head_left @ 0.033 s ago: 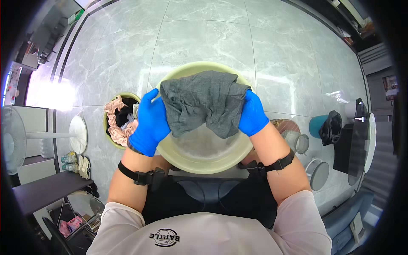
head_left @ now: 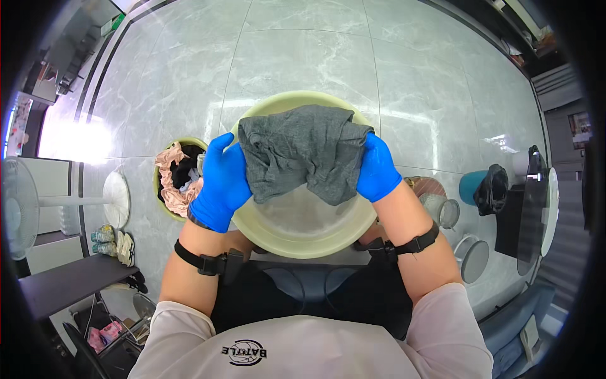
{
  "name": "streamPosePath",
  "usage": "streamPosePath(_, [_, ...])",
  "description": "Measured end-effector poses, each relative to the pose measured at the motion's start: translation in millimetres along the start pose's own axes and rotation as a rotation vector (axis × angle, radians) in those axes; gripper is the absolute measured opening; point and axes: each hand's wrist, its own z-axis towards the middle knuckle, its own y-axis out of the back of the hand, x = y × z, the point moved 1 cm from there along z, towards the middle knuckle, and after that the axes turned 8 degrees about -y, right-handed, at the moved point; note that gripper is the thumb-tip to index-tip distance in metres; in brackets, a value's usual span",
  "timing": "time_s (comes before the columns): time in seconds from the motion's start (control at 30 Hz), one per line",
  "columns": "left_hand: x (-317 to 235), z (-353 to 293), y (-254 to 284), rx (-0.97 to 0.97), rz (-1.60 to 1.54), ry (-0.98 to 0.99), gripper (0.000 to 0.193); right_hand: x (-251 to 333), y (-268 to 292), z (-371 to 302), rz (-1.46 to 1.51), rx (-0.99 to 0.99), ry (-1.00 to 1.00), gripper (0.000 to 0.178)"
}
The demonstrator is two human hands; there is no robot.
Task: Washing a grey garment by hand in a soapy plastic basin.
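Note:
A crumpled dark grey garment (head_left: 300, 151), with a notch in its lower edge like a pair of shorts, is stretched between my hands. In a blue glove, my left hand (head_left: 224, 183) grips its left side. My right hand (head_left: 379, 167), gloved the same way, is closed on its right edge. Some fingertips of both hands are hidden behind the fabric. Below the garment stands a wide pale green basin (head_left: 303, 246), its far part covered from view. What shows of its inside looks pale and cloudy, perhaps water.
To the left, a smaller green tub (head_left: 158, 189) holds pink, black and light-coloured clothes. A white standing fan (head_left: 76, 201) and a dark bench (head_left: 76, 278) are farther left. On the right are a round-lidded container (head_left: 472, 260) and a teal bin (head_left: 470, 187) with a black bag.
My right hand has shifted very slightly to the right. The garment stays held between both hands over the basin.

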Motion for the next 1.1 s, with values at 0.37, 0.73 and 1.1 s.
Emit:
streamPosePath(0.37, [29.2,8.3,14.6,-0.186,0.763,-0.217,0.033,16.7,-30.5,-16.5,-0.347,-0.108,-0.144,0.045])
streamPosePath(0.73, [36.7,1.5,8.4,-0.205,0.828,-0.282,0.032,-40.2,-7.0,24.0,-0.852,-0.174,0.397,0.036])
streamPosePath(1.1, [92.6,42.3,89.7,-0.299,1.122,0.007,0.021,-91.8,47.3,48.2,-1.154,-0.570,-0.009,0.025])
